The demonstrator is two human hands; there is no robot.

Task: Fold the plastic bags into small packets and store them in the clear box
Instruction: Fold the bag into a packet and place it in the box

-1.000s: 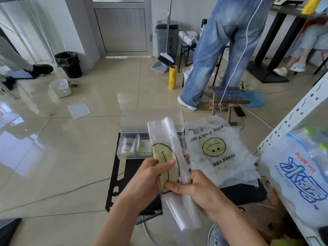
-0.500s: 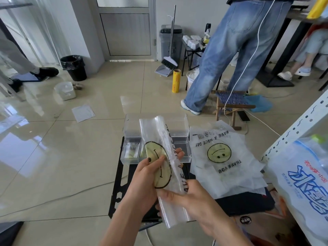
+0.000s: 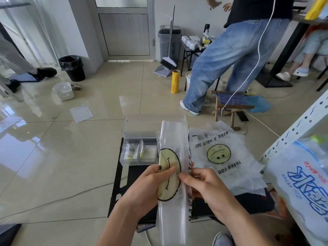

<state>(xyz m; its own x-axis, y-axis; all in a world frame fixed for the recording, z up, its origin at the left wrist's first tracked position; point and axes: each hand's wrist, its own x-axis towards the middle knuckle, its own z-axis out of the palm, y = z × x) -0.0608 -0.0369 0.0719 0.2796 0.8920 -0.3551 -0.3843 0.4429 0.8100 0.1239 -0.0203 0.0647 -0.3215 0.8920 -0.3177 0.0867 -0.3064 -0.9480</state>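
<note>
Glossy tile floor (image 3: 71, 166); black mat (image 3: 136, 174) w/ clear box (image 3: 134, 161), bag stack (image 3: 239, 157).

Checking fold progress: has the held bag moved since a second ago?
Yes. The held bag swung from tilted to near upright; its top now overlaps the right end of the clear box, not its middle.

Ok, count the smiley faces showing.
2: one on the held bag, one atop the pile to its right. Others may hide lower in the pile or in the box.
</note>
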